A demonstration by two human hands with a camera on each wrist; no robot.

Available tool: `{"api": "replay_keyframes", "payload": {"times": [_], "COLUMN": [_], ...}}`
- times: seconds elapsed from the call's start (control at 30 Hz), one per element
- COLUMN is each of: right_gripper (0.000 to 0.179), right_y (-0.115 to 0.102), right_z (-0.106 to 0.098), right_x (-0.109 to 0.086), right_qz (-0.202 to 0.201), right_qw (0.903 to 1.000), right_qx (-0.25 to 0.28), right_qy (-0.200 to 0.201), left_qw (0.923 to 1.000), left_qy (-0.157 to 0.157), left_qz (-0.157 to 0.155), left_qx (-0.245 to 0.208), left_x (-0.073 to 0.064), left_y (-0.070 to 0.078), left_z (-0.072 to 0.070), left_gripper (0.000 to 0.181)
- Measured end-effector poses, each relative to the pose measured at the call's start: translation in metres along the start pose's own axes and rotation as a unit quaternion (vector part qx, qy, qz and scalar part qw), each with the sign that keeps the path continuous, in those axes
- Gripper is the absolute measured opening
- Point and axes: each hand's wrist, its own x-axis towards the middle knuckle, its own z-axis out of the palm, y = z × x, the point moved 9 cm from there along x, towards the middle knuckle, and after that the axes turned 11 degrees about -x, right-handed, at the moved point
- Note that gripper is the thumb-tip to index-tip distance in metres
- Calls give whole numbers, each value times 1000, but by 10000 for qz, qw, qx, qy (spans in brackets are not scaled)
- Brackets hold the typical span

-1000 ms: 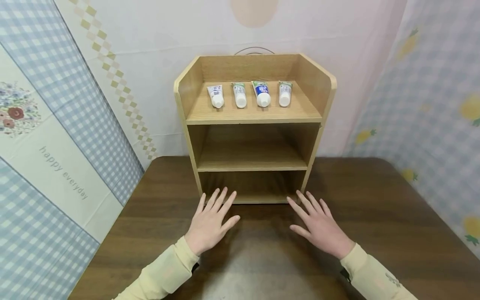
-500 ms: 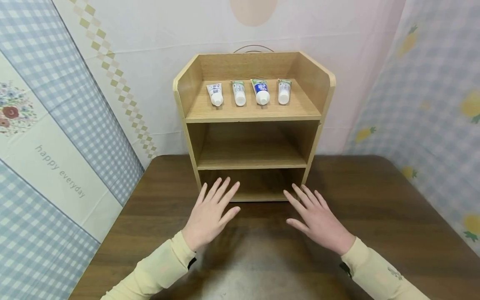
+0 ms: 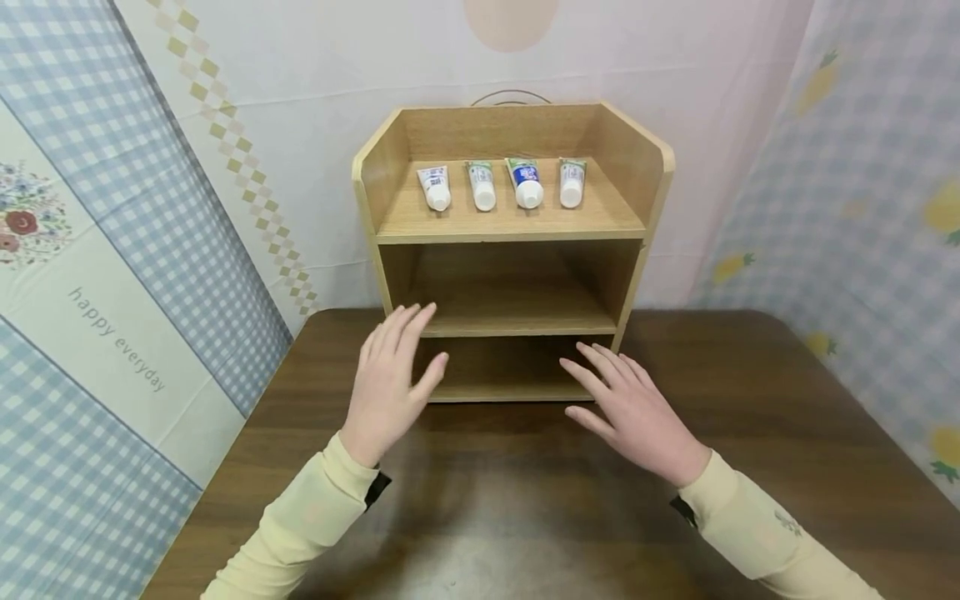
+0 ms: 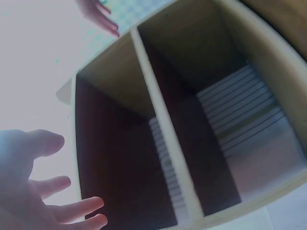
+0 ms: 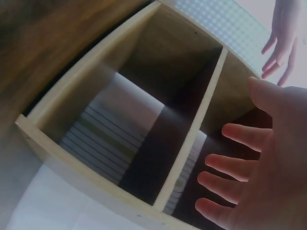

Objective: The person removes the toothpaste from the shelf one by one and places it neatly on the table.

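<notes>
My left hand (image 3: 388, 383) hovers in front of the left side of a small wooden shelf unit (image 3: 517, 237), fingers spread and holding nothing. To the right, my right hand (image 3: 633, 408) is held in the air before the lowest compartment, its fingers also apart and bare. On the top board of the unit lie several tubes in a row, caps toward me: a white tube (image 3: 435, 188) at the left, a green-and-white tube (image 3: 482, 185), a blue-and-green tube (image 3: 525, 182) and a white tube with a green end (image 3: 572, 182) at the right.
The unit stands at the back of a dark brown wooden table (image 3: 495, 500). Its middle shelf (image 3: 517, 312) and bottom compartment face me. Raised side panels (image 3: 633, 167) flank the top board. A pale cloth (image 3: 330, 67) hangs behind, with checked cloth (image 3: 217, 275) at the left.
My left hand has risen and moved forward and a little left, toward the shelf unit's left side. My right hand has risen slightly. The tubes stay in place.
</notes>
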Motion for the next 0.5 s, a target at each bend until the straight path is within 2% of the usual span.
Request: {"api": "replay_keyframes", "payload": {"times": [0.1,0.3,0.5], "right_gripper": [63,63,62], "right_y": [-5,-17,-25], "right_z": [-4,-7,-21], "right_x": [6,21,43], "right_qz": [-136,-388,-524], "right_qw": [9998,9990,9985], "right_qx": [-78,-217,-88], "right_qy": [76,-44,156], "left_qw": [9995,9973,9920], "left_qy": [291,591,971], "left_qz": [-64,-339,-526], "left_qx": [-122,-284,-608], "left_x": [6,17,38], "left_y": [-2,-13,-24], "left_z": [-13,-31,-55], "left_gripper": [58,64,69]}}
